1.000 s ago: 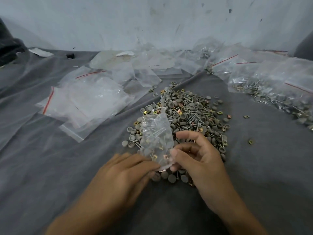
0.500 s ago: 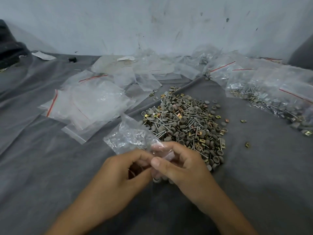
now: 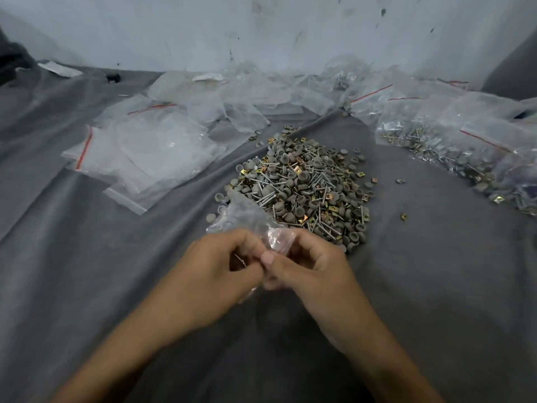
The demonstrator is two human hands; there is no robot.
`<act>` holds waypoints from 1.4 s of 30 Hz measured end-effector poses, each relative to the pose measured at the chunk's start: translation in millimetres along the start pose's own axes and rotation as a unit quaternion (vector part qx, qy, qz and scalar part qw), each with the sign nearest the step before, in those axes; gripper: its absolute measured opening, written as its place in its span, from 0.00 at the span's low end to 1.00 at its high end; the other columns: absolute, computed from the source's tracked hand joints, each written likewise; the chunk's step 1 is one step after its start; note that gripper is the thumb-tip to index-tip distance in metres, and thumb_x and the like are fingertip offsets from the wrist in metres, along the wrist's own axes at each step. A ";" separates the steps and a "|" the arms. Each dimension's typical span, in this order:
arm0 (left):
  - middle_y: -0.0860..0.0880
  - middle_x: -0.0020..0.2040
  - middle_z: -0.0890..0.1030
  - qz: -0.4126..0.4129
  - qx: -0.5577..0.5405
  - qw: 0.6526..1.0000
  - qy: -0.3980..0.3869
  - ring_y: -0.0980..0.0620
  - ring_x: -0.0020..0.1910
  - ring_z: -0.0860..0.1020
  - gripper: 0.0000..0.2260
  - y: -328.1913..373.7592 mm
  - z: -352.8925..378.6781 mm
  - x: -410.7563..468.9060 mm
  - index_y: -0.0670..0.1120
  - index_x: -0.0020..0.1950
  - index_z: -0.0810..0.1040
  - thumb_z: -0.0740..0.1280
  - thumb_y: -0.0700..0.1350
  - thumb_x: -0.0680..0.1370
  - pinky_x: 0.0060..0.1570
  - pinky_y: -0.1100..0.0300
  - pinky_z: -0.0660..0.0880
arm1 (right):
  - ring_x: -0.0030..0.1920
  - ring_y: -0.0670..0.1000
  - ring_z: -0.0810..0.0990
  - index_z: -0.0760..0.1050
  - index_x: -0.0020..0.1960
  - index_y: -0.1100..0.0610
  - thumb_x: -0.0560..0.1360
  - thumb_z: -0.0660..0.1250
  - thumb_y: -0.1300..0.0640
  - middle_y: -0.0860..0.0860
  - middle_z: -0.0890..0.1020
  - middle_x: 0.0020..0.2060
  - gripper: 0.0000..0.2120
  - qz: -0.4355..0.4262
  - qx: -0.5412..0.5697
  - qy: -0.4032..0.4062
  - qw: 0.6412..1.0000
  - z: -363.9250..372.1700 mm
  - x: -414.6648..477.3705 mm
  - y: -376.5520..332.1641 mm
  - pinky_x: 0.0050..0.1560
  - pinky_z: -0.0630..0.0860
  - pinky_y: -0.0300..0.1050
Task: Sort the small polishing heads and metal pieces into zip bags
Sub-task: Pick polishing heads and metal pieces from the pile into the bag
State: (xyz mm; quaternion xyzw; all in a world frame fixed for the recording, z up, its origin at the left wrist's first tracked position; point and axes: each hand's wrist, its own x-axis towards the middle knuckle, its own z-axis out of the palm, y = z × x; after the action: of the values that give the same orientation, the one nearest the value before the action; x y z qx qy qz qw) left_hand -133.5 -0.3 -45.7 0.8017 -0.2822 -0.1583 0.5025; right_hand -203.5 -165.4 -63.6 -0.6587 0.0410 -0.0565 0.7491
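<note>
Just before the parts pile (image 3: 305, 193), left hand (image 3: 209, 274) and right hand (image 3: 313, 271) pinch the zip bag (image 3: 247, 216) at its mouth — apparently sealing; next, press along the strip.

Grey cloth (image 3: 87, 271), creased, covering the whole work surface. Pale wall (image 3: 261, 30) at far edge, scuffed with dark marks. Small black object (image 3: 112, 77), far left, on cloth. White scrap (image 3: 59, 69) just left of it.

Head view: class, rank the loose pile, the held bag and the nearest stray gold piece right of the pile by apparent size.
1. Pile
2. Held bag, partly hidden and nearer the camera
3. Gold piece, clearly smallest
</note>
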 end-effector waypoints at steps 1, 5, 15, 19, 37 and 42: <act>0.46 0.32 0.82 -0.017 -0.046 0.999 0.006 0.51 0.29 0.77 0.05 3.9 -1.5 1.9 0.47 0.44 0.81 0.74 0.40 0.77 0.30 0.55 0.76 | 0.43 0.51 0.86 0.83 0.50 0.55 0.78 0.71 0.64 0.53 0.85 0.42 0.06 0.002 -0.009 -0.001 1.000 1.4 2.9 -6.6 0.42 0.82 0.43; 0.48 0.29 0.78 -0.034 -0.119 0.978 0.167 0.50 0.26 0.77 0.06 15.3 -14.7 14.6 0.44 0.43 0.77 0.71 0.36 0.78 0.26 0.59 0.75 | 0.33 0.50 0.84 0.82 0.47 0.53 0.76 0.70 0.61 0.52 0.84 0.37 0.04 0.001 -0.050 0.061 0.997 3.4 29.7 -25.7 0.34 0.81 0.54; 0.60 0.32 0.67 0.178 0.285 0.898 0.284 0.56 0.35 0.69 0.06 10.4 -20.8 20.6 0.56 0.48 0.75 0.65 0.47 0.73 0.32 0.56 0.74 | 0.41 0.50 0.86 0.78 0.48 0.46 0.74 0.73 0.49 0.46 0.85 0.41 0.06 -0.059 -0.198 0.109 0.972 26.2 52.7 -5.9 0.42 0.84 0.59; 0.58 0.40 0.75 0.202 0.273 0.875 0.343 0.57 0.36 0.73 0.09 -2.8 -27.3 17.3 0.55 0.57 0.79 0.64 0.46 0.78 0.36 0.55 0.78 | 0.38 0.47 0.84 0.77 0.48 0.45 0.73 0.72 0.51 0.40 0.83 0.41 0.05 -0.074 -0.237 0.125 0.961 31.5 50.7 -1.6 0.38 0.84 0.53; 0.51 0.36 0.70 0.203 0.325 0.862 0.331 0.50 0.30 0.69 0.15 -8.3 -44.0 0.6 0.49 0.59 0.85 0.62 0.49 0.80 0.31 0.55 0.69 | 0.37 0.45 0.80 0.79 0.60 0.42 0.79 0.71 0.58 0.50 0.84 0.47 0.14 -0.016 -0.110 -0.055 0.992 2.4 36.2 -17.1 0.35 0.78 0.39; 0.47 0.42 0.82 0.037 0.317 0.916 0.241 0.41 0.44 0.81 0.13 -19.2 -52.5 16.5 0.53 0.58 0.86 0.63 0.46 0.80 0.44 0.50 0.73 | 0.45 0.38 0.83 0.82 0.53 0.44 0.79 0.71 0.53 0.40 0.84 0.45 0.05 -0.052 -0.351 0.094 0.930 -45.2 34.9 -26.0 0.45 0.76 0.33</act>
State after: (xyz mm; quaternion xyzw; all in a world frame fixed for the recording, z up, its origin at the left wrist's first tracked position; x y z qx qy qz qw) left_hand -86.6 33.7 -39.0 0.9219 -0.2173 0.1567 0.2800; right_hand -175.9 -217.9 -43.2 -0.8726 0.0946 -0.1390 0.4585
